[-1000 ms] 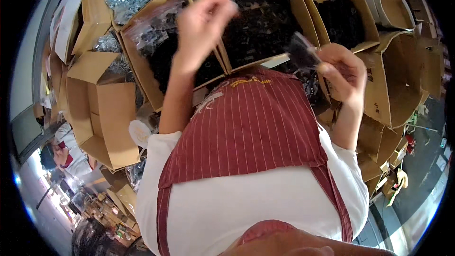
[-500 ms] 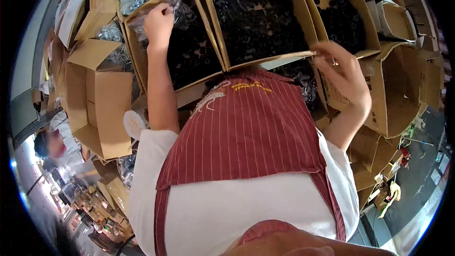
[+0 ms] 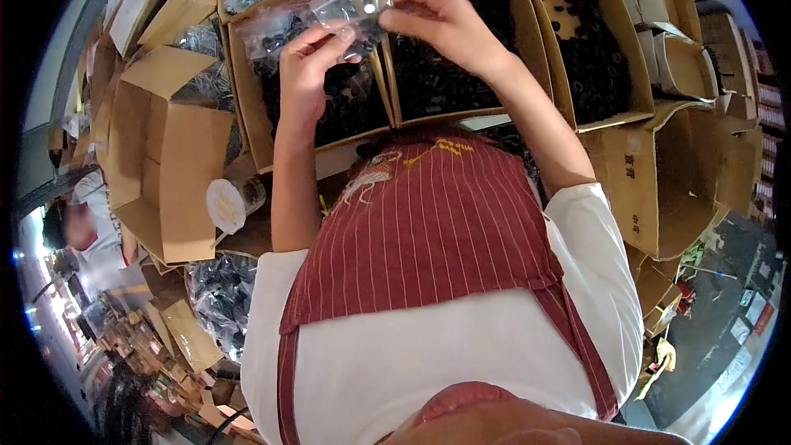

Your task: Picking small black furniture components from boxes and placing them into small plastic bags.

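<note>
clear plastic bag (image 3: 350,8) between raised hands (image 3: 309,62)

Both hands now on clear bag (image 3: 350,8)

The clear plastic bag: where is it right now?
In the head view, the clear plastic bag is near the top centre, pinched between the left hand and right hand, above the open cardboard boxes of dark small parts.

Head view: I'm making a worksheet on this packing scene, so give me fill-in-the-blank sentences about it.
1. Both hands hold a small clear plastic ____ above the boxes.
2. The left hand and right hand are raised over open ____ boxes.
3. The person wears a red striped ____ over a white shirt.

Missing words: bag; cardboard; apron.
</note>
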Demonstrator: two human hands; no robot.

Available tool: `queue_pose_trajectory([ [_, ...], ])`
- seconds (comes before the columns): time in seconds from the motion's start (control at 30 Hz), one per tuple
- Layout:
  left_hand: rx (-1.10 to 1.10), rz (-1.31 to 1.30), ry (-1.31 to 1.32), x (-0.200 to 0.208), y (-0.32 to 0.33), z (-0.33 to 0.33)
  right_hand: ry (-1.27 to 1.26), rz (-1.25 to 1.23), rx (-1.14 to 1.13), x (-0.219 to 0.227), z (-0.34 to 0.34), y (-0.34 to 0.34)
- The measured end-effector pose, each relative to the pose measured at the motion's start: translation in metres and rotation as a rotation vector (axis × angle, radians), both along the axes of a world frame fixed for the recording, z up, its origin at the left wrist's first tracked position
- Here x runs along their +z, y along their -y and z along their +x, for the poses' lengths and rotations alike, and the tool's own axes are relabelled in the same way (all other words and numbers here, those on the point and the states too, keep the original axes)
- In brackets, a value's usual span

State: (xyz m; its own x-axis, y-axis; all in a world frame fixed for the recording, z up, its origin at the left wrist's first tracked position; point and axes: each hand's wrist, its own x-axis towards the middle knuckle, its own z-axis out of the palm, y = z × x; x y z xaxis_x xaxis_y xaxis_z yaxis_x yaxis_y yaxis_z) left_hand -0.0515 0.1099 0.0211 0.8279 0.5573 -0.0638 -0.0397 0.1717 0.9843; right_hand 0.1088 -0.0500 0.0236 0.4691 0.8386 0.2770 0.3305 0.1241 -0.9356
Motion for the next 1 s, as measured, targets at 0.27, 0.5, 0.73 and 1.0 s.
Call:
queue_pose_trajectory([
  [0.27, -0.209, 0.288, 0.097, 0.031, -0.020, 0.000, -0.130, -0.020, 0.137, 0.007, 0.001, 0.002],
  [0.5, 0.023, 0.770, -0.045, 0.027, 0.001, 0.013, 0.014, -0.135, 0.068, 0.024, 0.008, 0.011],
  [0.73, 0.167, 1.076, 0.040, 0.034, 0.031, 0.016, 0.586, 0.197, 0.166, 0.071, 0.003, 0.016],
  [1.0, 0.086, 1.142, -0.025, 0.028, 0.041, 0.017, 0.710, 0.029, 0.264, 0.065, 0.000, 0.024],
])
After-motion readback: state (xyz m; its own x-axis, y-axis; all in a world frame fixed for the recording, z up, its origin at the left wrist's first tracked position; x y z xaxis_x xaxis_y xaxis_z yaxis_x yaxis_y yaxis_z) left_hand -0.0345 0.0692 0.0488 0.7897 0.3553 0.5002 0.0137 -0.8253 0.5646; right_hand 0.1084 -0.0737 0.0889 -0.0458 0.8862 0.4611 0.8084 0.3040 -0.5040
